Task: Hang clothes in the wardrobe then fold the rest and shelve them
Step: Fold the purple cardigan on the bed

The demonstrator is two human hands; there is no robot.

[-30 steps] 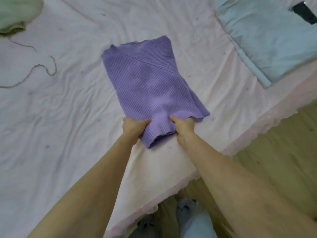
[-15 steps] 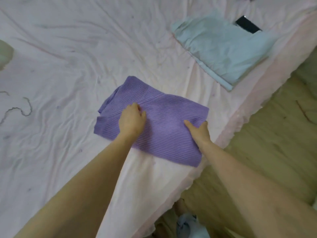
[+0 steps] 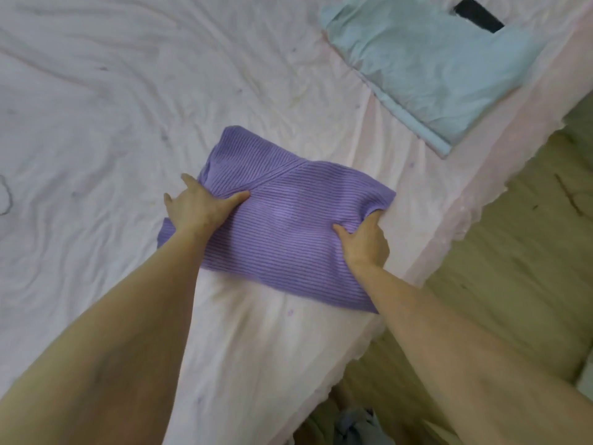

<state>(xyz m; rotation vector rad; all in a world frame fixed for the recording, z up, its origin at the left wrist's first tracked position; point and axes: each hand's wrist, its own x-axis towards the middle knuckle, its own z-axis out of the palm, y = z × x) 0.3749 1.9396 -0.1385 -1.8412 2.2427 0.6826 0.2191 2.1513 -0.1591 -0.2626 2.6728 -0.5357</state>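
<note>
A purple ribbed knit top [image 3: 288, 232] lies folded on the pale pink bed sheet [image 3: 112, 123], near the bed's right edge. My left hand [image 3: 195, 208] rests on the top's left edge, with the thumb stretched across the knit and the fingers spread straight toward the sheet. My right hand [image 3: 364, 244] grips the top's right edge: its thumb lies on the fabric and its fingers curl round the bunched corner.
A folded light blue garment [image 3: 433, 69] lies at the far right of the bed, with a black flat object [image 3: 478, 14] beside it. The bed's frilled edge [image 3: 465, 216] borders a wooden floor [image 3: 513, 284]. Crumpled cloth [image 3: 359, 425] lies on the floor by my feet.
The purple top has been folded over from long to short. My hands have moved from its near hem to its left and right edges, and my right hand now grips the corner.
</note>
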